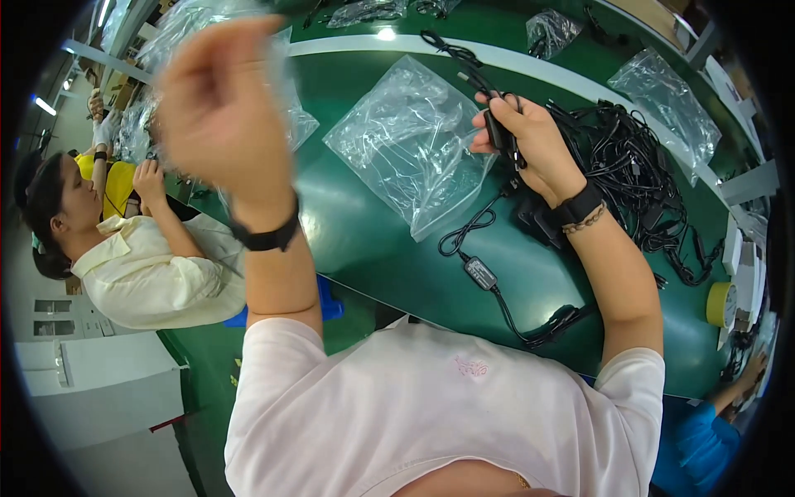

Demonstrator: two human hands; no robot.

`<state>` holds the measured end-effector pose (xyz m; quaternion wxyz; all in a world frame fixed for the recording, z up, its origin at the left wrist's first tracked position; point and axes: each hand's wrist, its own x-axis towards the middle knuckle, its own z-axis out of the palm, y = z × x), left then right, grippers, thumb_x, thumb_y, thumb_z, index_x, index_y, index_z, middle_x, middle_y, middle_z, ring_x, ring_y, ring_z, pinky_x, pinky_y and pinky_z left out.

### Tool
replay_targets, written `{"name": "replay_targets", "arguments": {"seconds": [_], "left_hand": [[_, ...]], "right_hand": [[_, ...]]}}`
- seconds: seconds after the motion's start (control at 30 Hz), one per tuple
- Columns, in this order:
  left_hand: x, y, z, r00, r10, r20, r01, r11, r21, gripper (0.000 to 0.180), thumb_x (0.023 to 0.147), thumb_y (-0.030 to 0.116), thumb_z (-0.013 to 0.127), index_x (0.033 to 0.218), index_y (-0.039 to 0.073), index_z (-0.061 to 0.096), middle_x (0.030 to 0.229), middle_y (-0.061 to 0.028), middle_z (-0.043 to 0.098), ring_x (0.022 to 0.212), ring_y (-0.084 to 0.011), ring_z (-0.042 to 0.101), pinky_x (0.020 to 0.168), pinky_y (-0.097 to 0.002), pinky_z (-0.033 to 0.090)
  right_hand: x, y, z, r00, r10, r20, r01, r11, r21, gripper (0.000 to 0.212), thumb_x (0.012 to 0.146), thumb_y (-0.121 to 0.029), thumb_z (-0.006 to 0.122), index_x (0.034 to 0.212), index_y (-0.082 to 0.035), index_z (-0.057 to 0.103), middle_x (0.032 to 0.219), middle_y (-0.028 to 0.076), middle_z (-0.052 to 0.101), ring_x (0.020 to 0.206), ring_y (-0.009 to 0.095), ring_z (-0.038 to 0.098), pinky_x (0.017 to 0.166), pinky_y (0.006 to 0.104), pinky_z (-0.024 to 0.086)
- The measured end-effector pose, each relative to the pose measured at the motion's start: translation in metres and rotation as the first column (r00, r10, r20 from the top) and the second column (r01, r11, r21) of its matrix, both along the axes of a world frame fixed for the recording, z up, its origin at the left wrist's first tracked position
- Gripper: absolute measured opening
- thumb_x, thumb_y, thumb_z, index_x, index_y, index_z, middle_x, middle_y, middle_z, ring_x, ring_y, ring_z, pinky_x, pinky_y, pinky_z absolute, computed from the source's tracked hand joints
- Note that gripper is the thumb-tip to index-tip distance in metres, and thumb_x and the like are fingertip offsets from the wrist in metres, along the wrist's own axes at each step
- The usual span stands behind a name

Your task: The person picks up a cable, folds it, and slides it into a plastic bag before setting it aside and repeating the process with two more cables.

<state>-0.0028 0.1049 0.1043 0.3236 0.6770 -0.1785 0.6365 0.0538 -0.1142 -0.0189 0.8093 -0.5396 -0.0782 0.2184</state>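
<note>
My right hand (542, 153) is closed round a black power cable (454, 51); a dark oblong block on it shows under the fingers, and its looped end sticks out beyond them. My left hand (228, 124) is raised at the left, smeared by motion, so its fingers cannot be made out. Behind it lie clear plastic bags (300, 120). Between my hands a flat clear plastic bag (406, 141) rests on the green table (364, 240). Nearer me lies another black cable with a small inline box (479, 272), which bears a pale label.
A tangled heap of black cables (633, 161) spreads right of my right hand. Yellow tape (721, 304) stands at the right edge. More bagged cables (553, 33) lie at the back. A person in a cream shirt (157, 265) sits at the left; a blue sleeve (700, 443) shows lower right.
</note>
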Motion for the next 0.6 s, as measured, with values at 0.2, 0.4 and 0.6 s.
{"name": "replay_targets", "arguments": {"seconds": [0.2, 0.4, 0.6], "left_hand": [[0.042, -0.039, -0.099, 0.504, -0.508, -0.699, 0.217, 0.858, -0.467, 0.022, 0.070, 0.006, 0.069, 0.088, -0.001, 0.059, 0.071, -0.0010, 0.061, 0.057, -0.0064, 0.051, 0.052, -0.0192, 0.040], [0.055, -0.029, -0.138, 0.161, -0.788, -0.595, 0.065, 0.610, -0.790, 0.012, 0.076, 0.006, 0.062, 0.085, -0.002, 0.060, 0.064, -0.0004, 0.055, 0.051, -0.0060, 0.044, 0.047, -0.0185, 0.034], [0.050, -0.032, -0.136, 0.151, -0.897, -0.415, -0.050, 0.413, -0.909, 0.002, 0.079, 0.003, 0.056, 0.079, 0.002, 0.054, 0.065, 0.0008, 0.051, 0.049, -0.0040, 0.041, 0.040, -0.0183, 0.031]], "right_hand": [[-0.007, -0.019, 0.046, 0.989, -0.050, 0.140, 0.032, 0.991, 0.130, 0.033, 0.089, -0.020, 0.047, 0.112, 0.004, 0.045, 0.083, 0.007, 0.058, 0.063, 0.013, 0.059, 0.060, 0.0254, 0.050], [0.001, -0.049, 0.070, 0.914, 0.374, 0.158, -0.237, 0.808, -0.540, 0.025, 0.086, -0.016, 0.048, 0.098, 0.006, 0.051, 0.071, 0.006, 0.057, 0.052, 0.010, 0.054, 0.053, 0.0206, 0.046], [0.010, -0.040, 0.056, 0.922, 0.386, -0.020, -0.346, 0.801, -0.488, 0.020, 0.085, -0.012, 0.049, 0.096, 0.004, 0.052, 0.068, 0.004, 0.056, 0.048, 0.008, 0.052, 0.046, 0.0191, 0.043]]}}
